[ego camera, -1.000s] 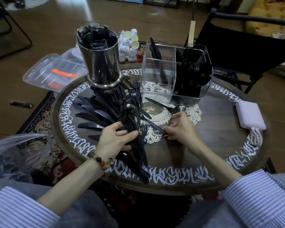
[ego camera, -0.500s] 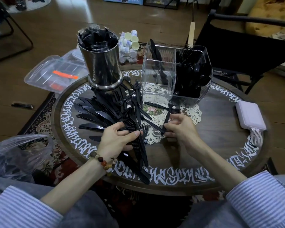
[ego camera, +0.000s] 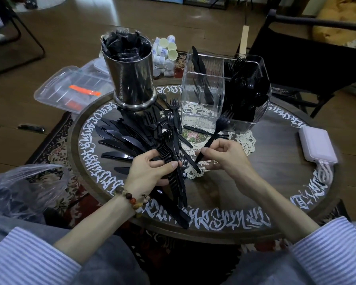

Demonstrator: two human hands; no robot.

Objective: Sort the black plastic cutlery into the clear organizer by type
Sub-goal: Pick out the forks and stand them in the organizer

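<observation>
**Op:** Two hands, both loaded. My left hand (ego camera: 150,171) is clamped on a nested stack of forks (ego camera: 169,153), thumb across the handles, tines pointing away from me. My right hand (ego camera: 224,155) pinches one loose fork (ego camera: 211,140) by the handle end, head tilted up towards the organizer (ego camera: 224,93) at the far side of the bench (ego camera: 255,192).

**Obs:** What worries you?

**Op:** That left grip mostly. I judge the stack is held near its middle with the long handles hanging free over the bench edge, so if the thumb eases while I slot another fork in, the stack could fan out and drop to the floor. The right pinch is thin too; the fork could swivel between finger and thumb. And the organizer's right compartment looks packed, so pushing more in may snag tines or nudge the whole box.

**Obs:** Where's the rest?

**Op:** Knives (ego camera: 119,138) fanned on the bench to my left, more forks heaped by the steel can (ego camera: 132,79), and a few knives upright in the organizer's back-left section.

**Obs:** Anything you can't read?

**Op:** Plenty. Black on black: I can't count the stack, or tell forks from spoons in the full compartment. The can hides the cutlery behind it, and my left palm covers how the fingers sit under the stack.
</observation>
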